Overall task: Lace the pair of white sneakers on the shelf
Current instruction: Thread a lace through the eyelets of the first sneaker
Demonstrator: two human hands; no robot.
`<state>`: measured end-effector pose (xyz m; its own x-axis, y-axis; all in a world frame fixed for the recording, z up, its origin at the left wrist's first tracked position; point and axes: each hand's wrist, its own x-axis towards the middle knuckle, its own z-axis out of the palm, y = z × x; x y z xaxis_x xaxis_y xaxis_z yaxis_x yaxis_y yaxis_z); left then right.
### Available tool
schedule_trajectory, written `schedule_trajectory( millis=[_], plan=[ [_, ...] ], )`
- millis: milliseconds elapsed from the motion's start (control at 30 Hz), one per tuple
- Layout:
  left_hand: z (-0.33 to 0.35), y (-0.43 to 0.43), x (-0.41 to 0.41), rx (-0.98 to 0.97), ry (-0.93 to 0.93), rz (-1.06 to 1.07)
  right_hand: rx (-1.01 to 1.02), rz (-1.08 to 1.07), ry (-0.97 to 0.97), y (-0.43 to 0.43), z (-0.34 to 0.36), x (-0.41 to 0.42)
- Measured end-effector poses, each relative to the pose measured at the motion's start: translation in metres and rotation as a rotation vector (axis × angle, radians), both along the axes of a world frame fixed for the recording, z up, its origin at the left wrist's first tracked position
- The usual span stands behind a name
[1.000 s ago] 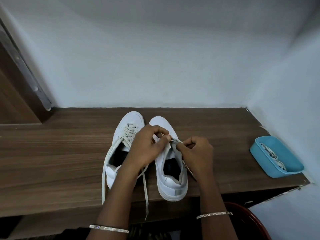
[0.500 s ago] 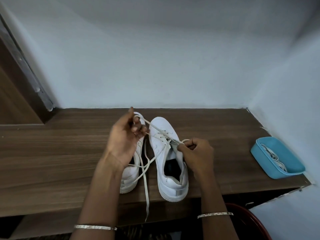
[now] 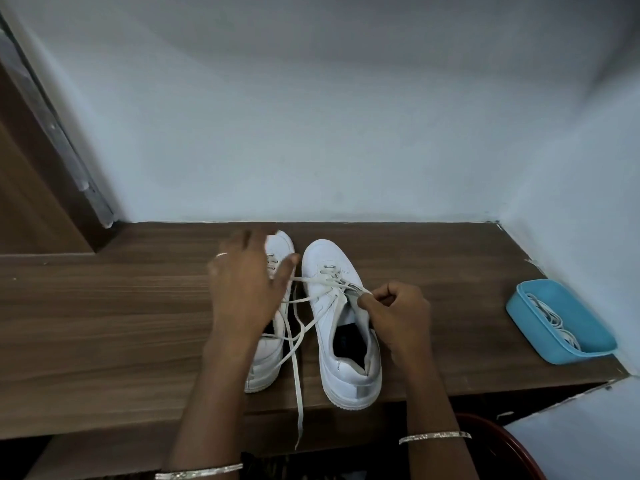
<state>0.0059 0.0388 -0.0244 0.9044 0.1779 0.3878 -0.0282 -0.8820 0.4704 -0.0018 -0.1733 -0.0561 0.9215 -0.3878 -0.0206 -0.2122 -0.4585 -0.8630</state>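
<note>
Over the right sneaker (image 3: 346,372) the right hand (image 3: 398,311) is curled, its fingers (image 3: 367,301) pinching the lace (image 3: 311,299) just beside the tongue. Across from it, the left hand (image 3: 246,292) hangs blurred over the left sneaker (image 3: 266,362) with its fingers spread. A strand runs in under the thumb, and I can't tell whether it is gripped. Both heels sit near the front edge of the shelf (image 3: 104,323), and one loose strand dangles over it. Bare wood stretches to the left. A faint mark on the right insole is too small to read. Well to the right, a blue tray (image 3: 526,306) of laces sits by the side wall.
</note>
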Motion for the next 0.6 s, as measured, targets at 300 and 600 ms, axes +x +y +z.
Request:
schedule_trajectory(
  millis=[300,600],
  plan=[
    [-0.031,-0.072,0.004,0.112,0.013,-0.25,0.022,0.051,0.003,-0.003,-0.003,0.0],
    [-0.029,-0.049,0.008,-0.243,-0.159,-0.155,0.099,0.02,0.017,-0.007,-0.007,0.002]
  ],
)
